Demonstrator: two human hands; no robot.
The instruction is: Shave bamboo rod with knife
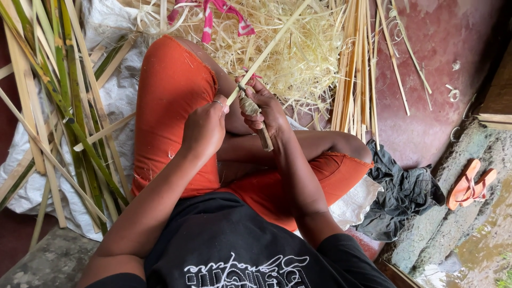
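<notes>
Head view: looked straight down at a seated, cross-legged person in orange trousers, hands meeting at centre frame.
Step in hand: by my reading, a bamboo strip [269,48] was being shaved or split with a knife [255,114]; the blade itself was hidden between the hands, only its wrapped handle showed.
Bamboo strip: ran from the hands at centre up and to the right, toward the top edge, its near end lost between the hands.
Left hand [204,129]: fist closed, knuckles up, a ring on one finger, resting against the orange knee at centre left; it appeared to grip the near end of the strip, though the contact was hidden.
Right hand [266,109]: fingers curled shut round the knife handle, thumb pressed near the strip, wrist bent inward over the lap.
Next move, as a judgement: it would call for a firm hold on the strip and a controlled push of the blade along the grain, away from the body and the fingers.
Shavings pile [288,50]: pale curls heaped at top centre, beyond the knee.
Green and split stalks [64,106]: fanned across a white sack at left.
Finished slats [357,80]: bundled at upper right of centre.
Dark cloth [402,192]: crumpled at lower right.
Orange sandals [470,184]: at right edge.
</notes>
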